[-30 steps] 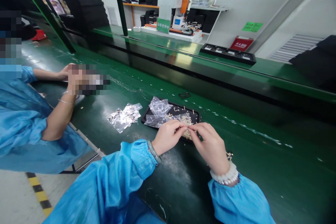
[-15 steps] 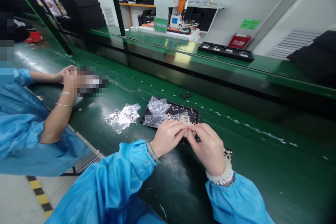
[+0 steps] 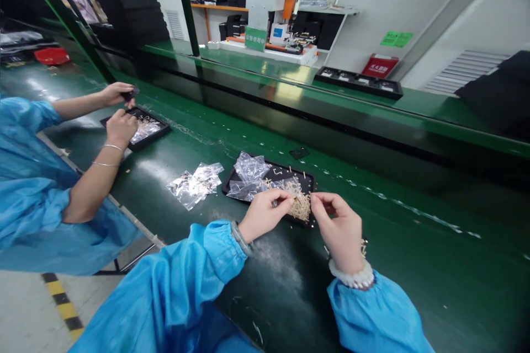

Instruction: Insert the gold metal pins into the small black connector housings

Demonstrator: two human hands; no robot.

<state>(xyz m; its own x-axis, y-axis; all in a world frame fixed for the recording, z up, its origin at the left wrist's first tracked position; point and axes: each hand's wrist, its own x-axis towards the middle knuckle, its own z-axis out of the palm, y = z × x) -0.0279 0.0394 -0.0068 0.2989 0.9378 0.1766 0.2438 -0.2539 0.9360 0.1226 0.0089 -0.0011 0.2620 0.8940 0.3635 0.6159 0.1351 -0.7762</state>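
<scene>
My left hand (image 3: 267,214) is closed in a pinch on a small thin piece (image 3: 295,199), too tiny to name, above the front of a black tray (image 3: 227,183). Just to the right, by the tray's right edge, my right hand (image 3: 340,227) pinches thumb and fingers together; whatever is between those fingertips, if anything, is too small to make out. Inside the tray lie a heap of small beige strip-like pieces (image 3: 301,210) and clear plastic bags (image 3: 250,167). A few dark and beige bits partly show behind my right wrist.
More clear bags (image 3: 194,183) lie left of the tray, and a flat black piece (image 3: 298,153) lies behind it. At left a co-worker's hands (image 3: 121,128) work over a second black tray (image 3: 159,135). A raised green shelf (image 3: 265,74) runs along the back.
My hands have come apart: the fingertips met before, and now my right hand sits a little to the right. My left hand has barely moved.
</scene>
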